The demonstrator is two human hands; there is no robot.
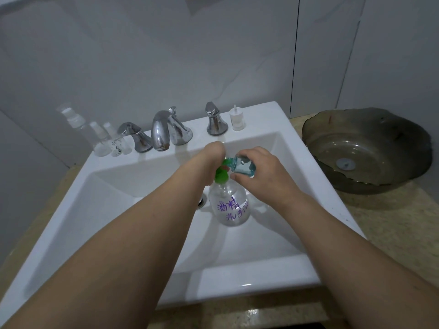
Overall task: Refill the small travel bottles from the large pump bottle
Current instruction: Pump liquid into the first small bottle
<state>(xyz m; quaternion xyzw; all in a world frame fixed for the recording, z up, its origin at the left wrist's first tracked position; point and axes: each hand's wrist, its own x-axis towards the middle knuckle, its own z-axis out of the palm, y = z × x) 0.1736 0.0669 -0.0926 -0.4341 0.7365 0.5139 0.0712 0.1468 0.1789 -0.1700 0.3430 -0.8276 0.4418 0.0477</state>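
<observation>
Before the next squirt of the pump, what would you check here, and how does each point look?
1. Clear pump bottle with green pump head stands upright in the white sink: ok.
2. Left hand rests on the pump head: ok.
3. Right hand grips the small bottle of blue liquid, tilted toward the nozzle: ok.
4. Small bottle's mouth lined up under the nozzle: cannot tell, the fingers hide it.
5. Its removed white cap stands safe on the sink ledge: ok.
6. Other clear travel bottles wait by the chrome tap: ok.
</observation>
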